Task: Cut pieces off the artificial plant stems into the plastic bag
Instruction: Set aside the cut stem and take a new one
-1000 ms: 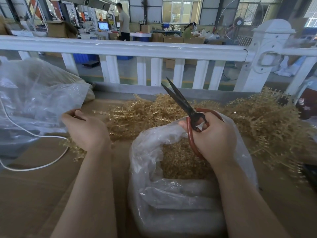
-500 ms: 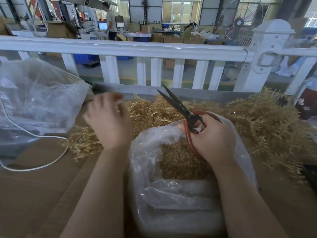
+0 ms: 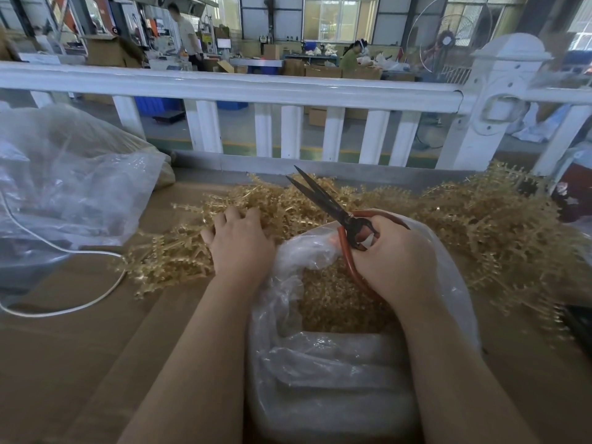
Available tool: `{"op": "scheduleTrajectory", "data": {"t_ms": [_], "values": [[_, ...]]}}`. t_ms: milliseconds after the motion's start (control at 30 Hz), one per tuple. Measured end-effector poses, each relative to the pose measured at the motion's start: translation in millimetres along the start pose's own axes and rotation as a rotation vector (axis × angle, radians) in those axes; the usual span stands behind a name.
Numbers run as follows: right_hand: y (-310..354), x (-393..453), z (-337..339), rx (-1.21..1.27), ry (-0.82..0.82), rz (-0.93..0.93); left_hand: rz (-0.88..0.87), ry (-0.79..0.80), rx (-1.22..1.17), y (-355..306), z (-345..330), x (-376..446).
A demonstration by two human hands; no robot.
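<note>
The left hand point(image 3: 238, 243) lies on the near edge of the golden stems point(image 3: 179, 254), fingers spread and dipping into the pile, though I cannot tell if it has hold of one; those stems run mostly left to right across the cardboard, just left of the bag point(image 3: 320, 363) and nearer this hand than the other. The right hand point(image 3: 395, 254) grips the scissors point(image 3: 323, 200) over the bag's open mouth, blades slightly parted and pointing up and away toward the white fence point(image 3: 224, 89). To my eye a stem must be swung rightward over the bag, with only its crumpled rim in between; a second bag point(image 3: 64, 187) and a white cord point(image 3: 64, 251) lie off left.
</note>
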State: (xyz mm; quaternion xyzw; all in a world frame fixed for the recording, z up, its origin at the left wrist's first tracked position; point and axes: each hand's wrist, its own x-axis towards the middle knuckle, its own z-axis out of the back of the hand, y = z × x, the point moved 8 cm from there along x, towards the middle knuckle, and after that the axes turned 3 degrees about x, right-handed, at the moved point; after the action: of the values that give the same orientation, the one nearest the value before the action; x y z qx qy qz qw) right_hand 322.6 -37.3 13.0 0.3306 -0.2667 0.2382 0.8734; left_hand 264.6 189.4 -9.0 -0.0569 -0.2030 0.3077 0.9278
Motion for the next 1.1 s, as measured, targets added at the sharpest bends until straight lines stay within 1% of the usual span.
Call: {"op": "scheduleTrajectory", "data": {"t_ms": [100,167,233,300,367,400,467,500,533,600,633,700,767,833,933,1100], "values": [[1,0,2,0.018,-0.024,0.001,-0.016,-0.163,-0.123,-2,15,-2],[1,0,0,0.032,-0.009,-0.015,-0.017,-0.28,-0.26,-1,28,-5],[1,0,-1,0.032,0.011,-0.023,-0.003,-0.37,-0.456,1,37,-7],[0,0,1,0.025,0.001,-0.017,0.054,-0.384,-0.733,8,39,-8],[-1,0,1,0.029,0.005,-0.027,0.124,-0.323,-1.142,15,37,-7],[-1,0,0,0.034,0.014,-0.037,0.14,-0.261,-1.398,17,35,-4],[-2,0,0,0.043,0.012,-0.053,0.115,-0.053,-1.891,12,32,1],[-2,1,1,0.052,0.007,-0.063,0.078,0.072,-2.074,7,31,2],[-3,1,2,0.069,0.006,-0.075,0.032,0.199,-2.188,1,31,1],[-4,0,3,0.126,0.006,-0.09,-0.073,0.423,-2.273,-13,32,-4],[-4,1,3,0.159,0.0,-0.096,-0.114,0.509,-2.29,-20,33,-7],[-8,2,2,0.256,-0.012,-0.13,-0.17,0.628,-2.323,-32,35,-13],[-12,2,-1,0.372,-0.002,-0.196,-0.204,0.7,-2.357,-39,36,-17],[-14,2,-2,0.454,0.003,-0.232,-0.219,0.74,-2.37,-42,36,-19],[-16,3,-7,0.637,0.043,-0.293,-0.216,0.752,-2.377,-43,35,-20],[-4,3,-13,1.038,0.225,-0.349,-0.24,0.731,-2.38,-46,35,-20]]}}
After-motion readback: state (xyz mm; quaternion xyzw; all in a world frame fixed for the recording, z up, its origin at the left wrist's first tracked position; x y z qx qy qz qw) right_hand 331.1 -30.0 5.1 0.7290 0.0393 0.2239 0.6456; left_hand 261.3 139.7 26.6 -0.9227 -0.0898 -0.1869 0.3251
